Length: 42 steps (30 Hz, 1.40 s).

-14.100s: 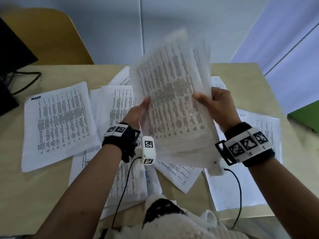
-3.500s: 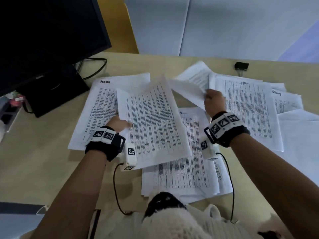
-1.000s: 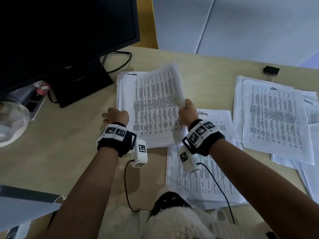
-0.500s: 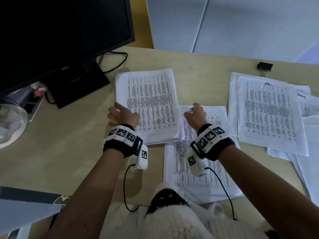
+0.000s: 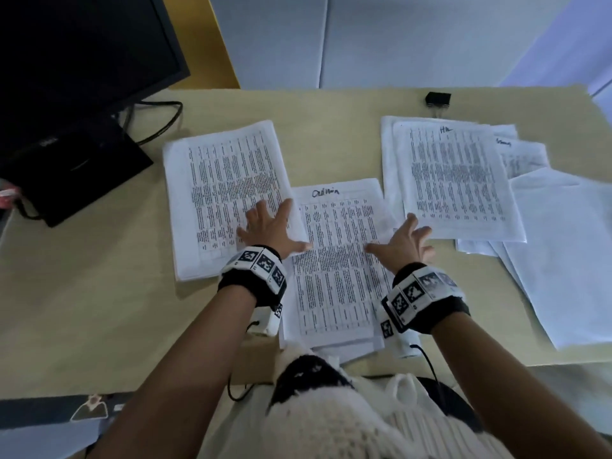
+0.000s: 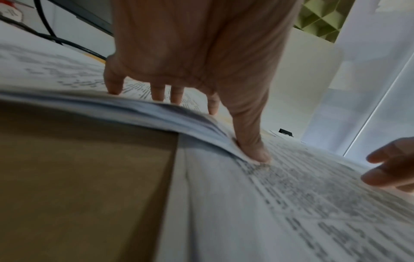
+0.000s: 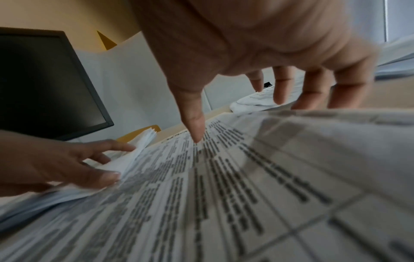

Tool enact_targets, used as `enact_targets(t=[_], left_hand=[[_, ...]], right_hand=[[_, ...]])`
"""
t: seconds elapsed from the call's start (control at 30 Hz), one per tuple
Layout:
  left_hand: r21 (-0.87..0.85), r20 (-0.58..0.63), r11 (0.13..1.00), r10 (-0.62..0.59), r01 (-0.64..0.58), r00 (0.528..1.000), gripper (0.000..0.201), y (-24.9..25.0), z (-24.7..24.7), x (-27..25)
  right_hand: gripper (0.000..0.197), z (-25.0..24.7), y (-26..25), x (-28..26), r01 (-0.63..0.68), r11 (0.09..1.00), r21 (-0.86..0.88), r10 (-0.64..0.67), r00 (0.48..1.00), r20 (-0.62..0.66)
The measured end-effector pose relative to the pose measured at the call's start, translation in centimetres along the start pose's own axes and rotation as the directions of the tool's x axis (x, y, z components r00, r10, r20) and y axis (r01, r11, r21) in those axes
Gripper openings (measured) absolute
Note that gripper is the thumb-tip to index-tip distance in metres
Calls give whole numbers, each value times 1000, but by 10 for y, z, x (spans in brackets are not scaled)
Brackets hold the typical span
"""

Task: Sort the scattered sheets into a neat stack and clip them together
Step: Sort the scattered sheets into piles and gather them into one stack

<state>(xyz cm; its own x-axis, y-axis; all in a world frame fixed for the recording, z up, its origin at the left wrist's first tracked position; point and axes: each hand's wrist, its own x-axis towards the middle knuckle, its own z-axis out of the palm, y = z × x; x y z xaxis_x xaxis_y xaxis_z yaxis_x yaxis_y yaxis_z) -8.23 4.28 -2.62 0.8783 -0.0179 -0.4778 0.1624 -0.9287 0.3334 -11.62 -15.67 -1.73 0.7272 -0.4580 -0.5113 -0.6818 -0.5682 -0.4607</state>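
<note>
Three piles of printed sheets lie on the desk. The left stack (image 5: 225, 190) is squared up; my left hand (image 5: 268, 226) lies flat on its near right corner, fingers spread, thumb at the edge (image 6: 253, 150). The middle pile (image 5: 334, 260), headed with handwriting, lies between my hands. My right hand (image 5: 404, 240) hovers with spread fingers over the middle pile's right edge, its thumb (image 7: 195, 127) pointing down at the print. The right pile (image 5: 457, 180) is loosely fanned. A black binder clip (image 5: 437, 99) sits at the far edge.
A black monitor (image 5: 79, 54) and its base (image 5: 82, 167) stand at the left rear with cables (image 5: 159, 117). More loose white sheets (image 5: 569, 253) spread toward the desk's right edge. Bare desk (image 5: 82, 293) shows at the near left.
The left stack was set down flat and my right hand let go of it. My left hand moved onto its near right corner; my right hand shifted right to the middle pile's edge.
</note>
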Motion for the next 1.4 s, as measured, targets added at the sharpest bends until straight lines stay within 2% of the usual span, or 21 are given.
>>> enact_targets(t=[0.07,0.13,0.2,0.3,0.4,0.47,0.53,0.57,0.6,0.63,0.67,0.73,0.8,0.87,0.93,0.97,1.07,1.13,1.27,1.33,1.4], left_hand=[[7,7,1000,4,-4,1000,100,1,-1,0],[17,21,1000,4,-5,1000,103,1,-1,0],[46,36,999,14,-15,999,102,0,0,1],[63,32,998,28,-30,999,91,-1,-1,3],[121,48,992,40,-46,998,85,-1,0,2],[130,56,991,26,-33,998,83,0,-3,2],[71,44,997,11,-14,999,83,2,-13,4],[-41,55,999,27,-25,998,88,4,-22,3],[-235,70,971,70,-52,995,98,8,-33,1],[-482,46,872,117,-80,992,104,11,-44,-3],[-699,-19,706,142,-115,990,96,14,-54,-8],[-904,-176,378,97,-199,980,53,16,-76,-15],[-912,-336,253,-11,-323,942,39,9,-96,-18],[-865,-480,223,-114,-449,870,29,-4,-113,-17],[-805,-585,239,-169,-543,793,14,-20,-128,-17],[-782,-618,244,-182,-574,765,17,-27,-133,-18],[-749,-662,169,-204,-641,721,20,-45,-139,-21],[-775,-630,124,-229,-619,742,28,-53,-135,-22],[-853,-517,196,-192,-484,834,35,-57,-115,-20],[-849,-513,252,-189,-464,837,41,-56,-109,-17],[-833,-537,293,-223,-470,814,34,-55,-110,-14]], right_hand=[[89,3,-1,-4,12,998,70,-14,1000,26],[60,7,-1,-8,65,993,100,-72,996,60],[31,6,-4,-16,194,979,67,-196,981,13],[8,-10,-17,-28,394,918,-43,-396,909,-129],[13,-39,-37,-37,474,870,-137,-491,809,-322],[17,-60,-51,-43,555,825,-107,-542,722,-430],[19,-81,-63,-48,631,775,-32,-567,673,-475],[19,-89,-69,-48,664,747,30,-574,667,-475],[20,-95,-75,-48,696,708,115,-583,669,-461],[20,-99,-80,-48,717,664,212,-591,677,-439],[21,-100,-86,-48,723,620,305,-598,687,-413],[14,-96,-96,-46,721,550,421,-620,691,-372],[5,-85,-107,-44,730,501,465,-646,673,-360],[18,-72,-117,-42,735,487,472,-661,663,-351],[28,-58,-126,-40,745,458,484,-683,644,-346],[29,-51,-130,-40,747,442,496,-690,637,-344],[35,-30,-137,-43,726,406,555,-702,637,-319],[36,-16,-137,-42,687,420,593,-692,665,-281],[30,8,-136,-39,600,522,607,-643,744,-182],[33,16,-138,-36,598,551,582,-643,749,-160],[24,22,-141,-30,620,550,559,-655,736,-173]])
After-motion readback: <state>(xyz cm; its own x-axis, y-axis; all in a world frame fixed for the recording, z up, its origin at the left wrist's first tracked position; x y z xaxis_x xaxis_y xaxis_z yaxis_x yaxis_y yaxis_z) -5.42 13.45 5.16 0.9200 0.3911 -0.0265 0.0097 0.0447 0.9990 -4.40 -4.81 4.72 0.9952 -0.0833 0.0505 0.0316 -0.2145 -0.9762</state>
